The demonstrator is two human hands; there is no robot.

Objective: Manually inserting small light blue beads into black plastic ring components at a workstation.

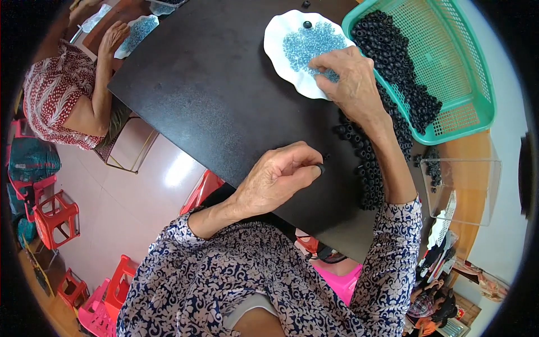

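- L hand [281, 178]: just above the tbl [191, 104], close to its near edge; thumb & index pinched on a small dark bead [320, 168], other fingers curled in.
- R hand [353, 81]: palm down over the R side of the white plate [274, 48]; thumb & index tips a narrow gap apart, right at the beads. View's poor there, so can't tell for sure if a tiny one sits btwn them.
- White plate: wavy rim, twd tbl's far side, well away from the near edge.
- Clear blue beads [306, 46]: tiny, lots of them, spread over most of the plate.
- Blk bead [307, 24]: single, bigger, on the plate nr its far rim.
- 2nd blk bead [306, 4]: on the tbl, just beyond the plate.
- Loose blk beads [368, 174]: on the tbl twd its R side, in a band under & beside the R forearm.
- Green basket [487, 109]: R side of tbl, mesh walls; heap of blk beads [387, 42] along its L side.
- Clear box [469, 188]: nr tbl's R edge, below the basket in view; a few dark beads by its L side.
- Co-worker [62, 95]: red patterned top, past tbl's L corner, one hand over another plate w/ blue beads.
- Red stool [56, 216]: on the floor, off the L corner.
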